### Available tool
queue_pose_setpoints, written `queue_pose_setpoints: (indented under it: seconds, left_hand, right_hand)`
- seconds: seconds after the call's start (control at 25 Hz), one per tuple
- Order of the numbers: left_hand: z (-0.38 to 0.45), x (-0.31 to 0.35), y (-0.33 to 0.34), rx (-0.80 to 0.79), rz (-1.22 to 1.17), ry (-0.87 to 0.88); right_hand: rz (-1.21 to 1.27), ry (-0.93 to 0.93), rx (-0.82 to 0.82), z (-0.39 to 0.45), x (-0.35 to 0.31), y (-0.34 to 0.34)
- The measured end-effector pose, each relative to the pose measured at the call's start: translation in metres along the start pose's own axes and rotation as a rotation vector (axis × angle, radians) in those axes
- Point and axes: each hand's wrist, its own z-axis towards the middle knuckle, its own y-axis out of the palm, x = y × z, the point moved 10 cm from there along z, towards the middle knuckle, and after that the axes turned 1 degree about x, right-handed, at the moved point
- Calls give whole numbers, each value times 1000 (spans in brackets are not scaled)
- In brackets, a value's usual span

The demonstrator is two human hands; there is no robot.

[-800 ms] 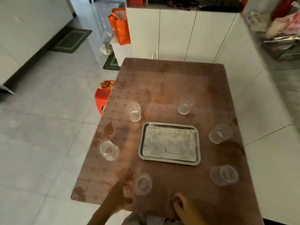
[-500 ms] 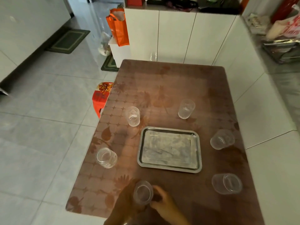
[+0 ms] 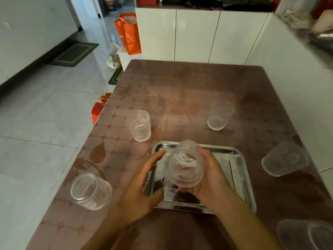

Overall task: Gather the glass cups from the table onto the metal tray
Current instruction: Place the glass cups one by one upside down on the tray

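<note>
A ribbed glass cup (image 3: 184,165) hangs tilted over the left part of the metal tray (image 3: 239,170), held by my right hand (image 3: 210,175) from the right side. My left hand (image 3: 142,188) is open just left of the cup, fingers apart, not gripping it. Several other glass cups stand around the tray on the brown table (image 3: 198,83): one at the far left (image 3: 140,125), one at the far right (image 3: 219,115), one at the near left (image 3: 91,191), one at the right (image 3: 284,161) and one at the near right corner (image 3: 306,233).
The table's left edge drops to a tiled floor with a red box (image 3: 98,109) beside it. White cabinets (image 3: 196,35) stand behind the table and along the right. An orange bag (image 3: 128,33) sits on a low white stand.
The cup from the table's near edge has been lifted and carried forward over the tray. It is now in my right hand, and my left hand has come off it.
</note>
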Motion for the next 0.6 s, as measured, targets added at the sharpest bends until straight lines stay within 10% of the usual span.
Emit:
queue_pose_setpoints:
  seconds: [0.24,0.6]
  left_hand:
    - [10,-73,-11,400,197,85]
    - [-6,-81,1,272,152,79]
  right_hand:
    - [-17,-273,25,57,3,-43]
    - [155,-329,203,26,52,-61]
